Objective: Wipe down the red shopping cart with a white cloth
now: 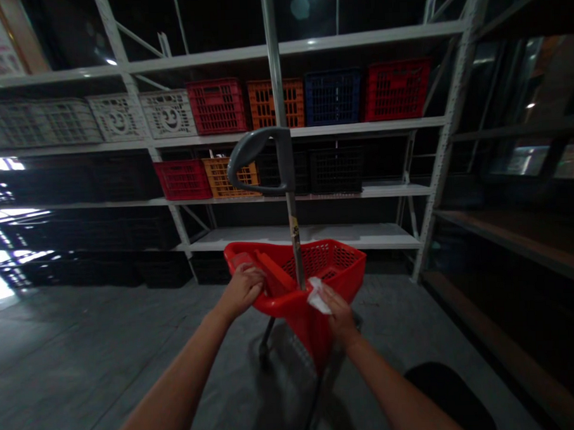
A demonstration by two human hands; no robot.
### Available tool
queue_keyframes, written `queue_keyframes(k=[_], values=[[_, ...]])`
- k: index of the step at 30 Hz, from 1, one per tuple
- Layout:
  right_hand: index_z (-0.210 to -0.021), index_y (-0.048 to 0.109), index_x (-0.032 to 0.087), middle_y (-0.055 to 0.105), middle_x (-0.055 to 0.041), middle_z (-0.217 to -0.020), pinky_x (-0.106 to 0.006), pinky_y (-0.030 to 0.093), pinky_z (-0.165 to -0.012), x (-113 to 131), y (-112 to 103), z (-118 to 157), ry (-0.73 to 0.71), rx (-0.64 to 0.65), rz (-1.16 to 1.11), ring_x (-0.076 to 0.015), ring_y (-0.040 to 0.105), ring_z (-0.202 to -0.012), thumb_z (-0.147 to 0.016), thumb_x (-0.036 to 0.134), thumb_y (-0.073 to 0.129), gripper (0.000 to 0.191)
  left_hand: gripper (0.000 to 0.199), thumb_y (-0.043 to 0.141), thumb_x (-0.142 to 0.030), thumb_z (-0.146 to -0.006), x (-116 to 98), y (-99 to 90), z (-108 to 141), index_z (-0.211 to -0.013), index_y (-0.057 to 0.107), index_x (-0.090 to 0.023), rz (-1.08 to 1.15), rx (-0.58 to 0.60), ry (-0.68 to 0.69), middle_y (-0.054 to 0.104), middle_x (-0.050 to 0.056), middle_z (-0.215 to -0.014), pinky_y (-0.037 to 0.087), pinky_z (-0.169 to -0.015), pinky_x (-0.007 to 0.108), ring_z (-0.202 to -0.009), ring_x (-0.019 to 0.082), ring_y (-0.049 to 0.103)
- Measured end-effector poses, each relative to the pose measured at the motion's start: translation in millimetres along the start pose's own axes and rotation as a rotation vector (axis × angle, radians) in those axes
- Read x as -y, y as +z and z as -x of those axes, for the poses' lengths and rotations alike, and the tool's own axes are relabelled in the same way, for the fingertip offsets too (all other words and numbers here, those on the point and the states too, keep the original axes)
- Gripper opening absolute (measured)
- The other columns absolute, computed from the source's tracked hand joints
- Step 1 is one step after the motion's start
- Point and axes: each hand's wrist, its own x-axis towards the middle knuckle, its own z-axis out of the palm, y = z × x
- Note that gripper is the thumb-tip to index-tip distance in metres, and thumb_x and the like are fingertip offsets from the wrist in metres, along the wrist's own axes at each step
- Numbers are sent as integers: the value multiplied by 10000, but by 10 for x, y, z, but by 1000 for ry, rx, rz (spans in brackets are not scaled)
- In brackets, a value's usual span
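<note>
A red plastic shopping cart (pixel 304 325) with a perforated basket stands on the floor in front of me. My left hand (pixel 245 289) is closed over its left rim, beside an orange-red flap (pixel 274 271) inside the basket. In my right hand (pixel 339 311) is a crumpled white wipe (pixel 317 296), pressed against the near rim just right of the pole. This metal pole (pixel 296 243) rises from the cart's near edge and carries a grey loop handle (pixel 285 161). The fingertips of my left hand are partly hidden behind the rim.
Behind the cart runs a white metal rack (pixel 316 234) with red crates (pixel 398 90), an orange crate (pixel 289 102), a blue crate (pixel 333 97) and white crates (pixel 167 112). More shelving (pixel 516 240) stands at the right. Dark crates line the lower left.
</note>
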Motion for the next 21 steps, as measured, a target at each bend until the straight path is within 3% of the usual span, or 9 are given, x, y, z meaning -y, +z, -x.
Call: queue_keyframes(k=[2, 4, 6, 9, 11, 13, 16, 19, 21], values=[[-1257, 489, 147, 524, -117, -1254, -444, 393, -988, -105, -64, 0, 266, -175, 51, -215, 472, -1180, -771, 95, 326, 515, 315, 341, -239, -795, -69, -36, 24, -739, 648, -192, -13, -62, -35, 665, 36, -950, 351, -940, 374, -1004, 196, 535], [-1329, 382, 106, 424, -152, -1337, -476, 352, -1008, -45, -57, -64, 403, -278, 83, -256, 389, -1242, -789, 165, 391, 543, 327, 336, -267, -824, -253, -50, 41, -809, 653, -186, -40, -167, -148, 653, 52, -996, 388, -899, 356, -978, 193, 550], [-1357, 329, 113, 367, -152, -1376, -479, 320, -1026, 179, 65, -152, 351, -214, 71, -268, 325, -1279, -807, 236, 453, 577, 377, 305, -321, -863, -506, -21, 40, -840, 651, -174, -85, -227, -284, 670, 63, -918, 419, -841, 328, -877, 178, 589], [-1330, 380, 149, 418, -123, -1348, -459, 308, -1034, 587, 391, -244, 166, -35, 23, -236, 331, -1277, -859, 244, 400, 480, 511, 266, -423, -876, -819, 85, 9, -694, 658, -150, -282, -102, -395, 674, 90, -681, 406, -825, 386, -699, 202, 618], [-1295, 425, 156, 467, -110, -1309, -469, 260, -1052, 691, 551, -259, 110, 8, 35, -211, 363, -1256, -880, 204, 332, 429, 596, 221, -455, -879, -892, 150, -6, -620, 650, -131, -394, -22, -428, 654, 117, -584, 416, -751, 406, -606, 222, 616], [-1239, 483, 168, 536, -94, -1237, -488, 174, -1073, 567, 565, -255, 80, 46, 80, -192, 427, -1200, -878, 176, 312, 400, 622, 198, -470, -879, -867, 178, -2, -628, 653, -128, -421, 25, -401, 656, 133, -583, 421, -663, 381, -582, 237, 618], [-1137, 556, 184, 609, -75, -1124, -510, 110, -1069, 102, 383, -258, 88, 116, 164, -182, 508, -1094, -860, 176, 331, 357, 619, 207, -505, -867, -777, 162, 26, -639, 652, -141, -403, 42, -347, 661, 129, -596, 415, -615, 347, -588, 237, 623], [-1049, 596, 178, 632, -84, -1065, -515, 178, -1039, -235, 271, -286, 218, 89, 213, -195, 533, -1041, -850, 190, 337, 327, 610, 215, -507, -865, -736, 133, 48, -637, 650, -145, -411, 38, -325, 655, 111, -579, 418, -632, 327, -577, 210, 621], [-970, 620, 180, 648, -82, -996, -477, 261, -1007, -190, 334, -311, 271, 34, 172, -195, 546, -990, -859, 199, 313, 327, 601, 219, -493, -870, -728, 127, 52, -637, 651, -146, -427, 47, -314, 654, 102, -577, 421, -642, 318, -570, 196, 619]])
